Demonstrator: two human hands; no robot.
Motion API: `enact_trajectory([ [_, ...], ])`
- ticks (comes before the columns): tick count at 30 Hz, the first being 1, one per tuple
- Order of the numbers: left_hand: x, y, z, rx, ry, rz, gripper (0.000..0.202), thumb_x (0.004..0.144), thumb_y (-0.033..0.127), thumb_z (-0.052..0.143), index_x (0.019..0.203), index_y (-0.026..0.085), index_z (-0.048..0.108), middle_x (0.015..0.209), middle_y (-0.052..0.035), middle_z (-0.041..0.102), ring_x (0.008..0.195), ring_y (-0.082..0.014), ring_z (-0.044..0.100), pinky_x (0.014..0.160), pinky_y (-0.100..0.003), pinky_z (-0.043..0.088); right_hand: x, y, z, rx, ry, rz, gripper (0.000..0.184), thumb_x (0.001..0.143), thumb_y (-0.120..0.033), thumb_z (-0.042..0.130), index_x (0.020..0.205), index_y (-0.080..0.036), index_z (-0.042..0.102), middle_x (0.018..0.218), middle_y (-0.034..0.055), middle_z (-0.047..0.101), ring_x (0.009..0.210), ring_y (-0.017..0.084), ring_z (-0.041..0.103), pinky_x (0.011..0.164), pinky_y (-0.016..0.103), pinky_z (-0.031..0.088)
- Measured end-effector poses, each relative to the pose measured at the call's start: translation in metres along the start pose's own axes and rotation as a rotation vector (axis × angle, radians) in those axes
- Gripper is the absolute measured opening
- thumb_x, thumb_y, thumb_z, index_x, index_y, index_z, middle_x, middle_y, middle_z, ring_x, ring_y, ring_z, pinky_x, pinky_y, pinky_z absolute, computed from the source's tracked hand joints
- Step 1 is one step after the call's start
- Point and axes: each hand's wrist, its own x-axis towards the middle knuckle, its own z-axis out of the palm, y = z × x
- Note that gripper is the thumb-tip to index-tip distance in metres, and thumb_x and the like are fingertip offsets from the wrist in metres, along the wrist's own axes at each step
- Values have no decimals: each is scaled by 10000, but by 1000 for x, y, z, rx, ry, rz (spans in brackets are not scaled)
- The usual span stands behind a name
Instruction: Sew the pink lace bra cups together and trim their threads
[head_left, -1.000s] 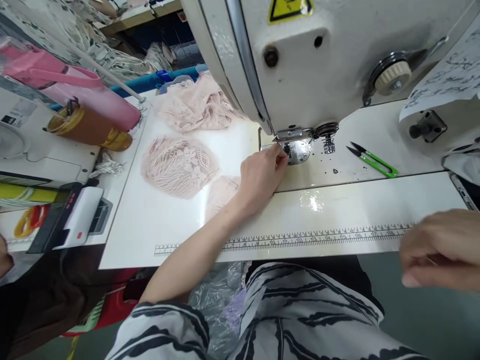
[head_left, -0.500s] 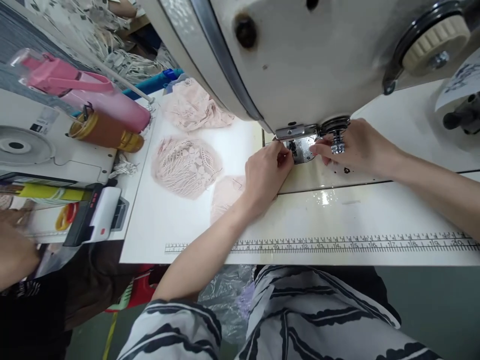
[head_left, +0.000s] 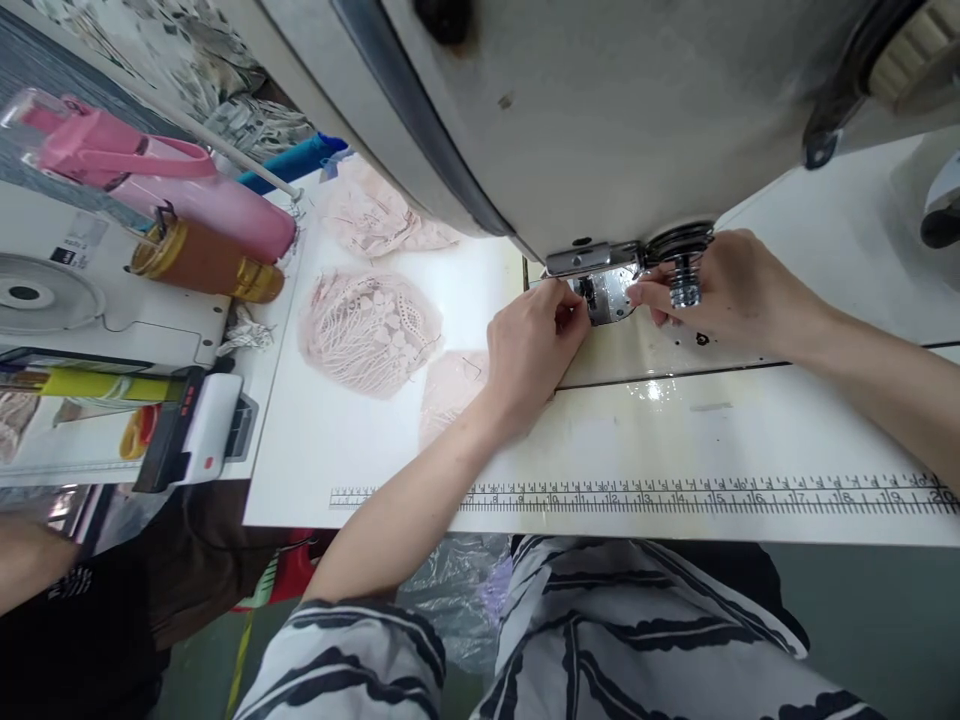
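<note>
My left hand (head_left: pixel 534 345) rests at the left of the sewing machine's needle area, its thumb and fingertips pinched together beside the presser foot (head_left: pixel 589 292). Whatever the pinch holds is too small or hidden to name. On the other side of the shiny needle plate (head_left: pixel 616 296), my right hand (head_left: pixel 731 295) reaches in behind the tension dial (head_left: pixel 684 275), with thumb and forefinger closed together near the plate. What lies in those fingers cannot be made out. The sewing machine (head_left: pixel 615 130) looms above both hands.
Pale pink lace pieces (head_left: pixel 371 335) lie left of my hands, with a crumpled pink pile (head_left: pixel 382 210) behind. A pink bottle (head_left: pixel 202 200) and an amber cup (head_left: pixel 202 260) stand farther left. A printed ruler (head_left: pixel 637 497) runs along the front edge. A co-worker's arm (head_left: pixel 34 565) shows lower left.
My view has shifted closer to the machine, whose head fills more of the picture. Both hands keep nearly the same places at the needle plate. The co-worker's arm at left has moved lower.
</note>
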Motion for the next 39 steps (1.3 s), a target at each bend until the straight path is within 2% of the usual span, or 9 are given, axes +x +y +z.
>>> enact_trajectory([
  [4,-6,2,-2,-36,7,87,109,851,151,566,746,182,554,712,24,642,601,-96,544,561,-236,384,-4,1,-18,-45,-21,16,253,848,-301,540,688,-162,677,643,-6,618,564,100,489,615,285,338],
  [11,-16,3,-5,-113,103,319,113,891,160,526,783,184,553,694,14,628,624,-100,554,559,-227,417,-68,12,-58,-756,-80,220,407,820,-610,580,1001,-252,648,702,55,613,550,191,494,508,288,224],
  [15,-15,2,-5,-121,175,419,136,919,182,503,795,188,557,685,-1,629,634,-111,563,562,-237,430,-98,13,-44,-938,-7,158,167,917,-302,490,936,-189,612,840,120,656,594,229,544,444,306,181],
  [20,-17,3,-7,-146,192,446,154,924,210,503,787,200,571,675,0,635,632,-114,561,571,-253,426,-93,14,-39,-941,53,157,273,855,-66,350,950,-122,599,811,159,650,588,230,557,440,316,201],
  [22,-19,5,-8,-212,188,397,128,914,215,530,801,198,588,700,2,651,637,-107,562,566,-245,421,-88,12,-41,-715,96,171,269,857,-117,383,1044,-138,576,855,136,659,580,216,560,465,325,279],
  [27,-20,9,-12,-418,118,162,106,885,240,597,785,206,612,716,21,672,596,-90,525,545,-234,408,-89,-13,-19,718,-15,275,299,792,-196,493,1091,-198,511,913,62,625,720,192,643,682,366,506],
  [29,-19,9,-13,-474,89,98,106,881,249,599,784,211,616,707,19,666,602,-97,530,549,-240,416,-91,-25,-4,1076,-64,342,414,734,-145,515,1143,-210,532,904,42,608,692,170,620,675,357,507],
  [34,-17,9,-13,-511,78,36,94,873,253,606,790,214,629,683,17,647,616,-109,552,567,-253,434,-94,-47,21,1405,18,434,394,730,-114,490,1092,-180,631,746,-2,507,541,85,354,504,260,311],
  [39,-18,9,-14,-524,71,43,90,872,246,610,790,214,630,675,22,644,617,-106,568,579,-251,448,-91,-62,35,1455,12,394,296,830,-396,632,1051,-200,634,744,-22,414,597,85,310,502,245,240],
])
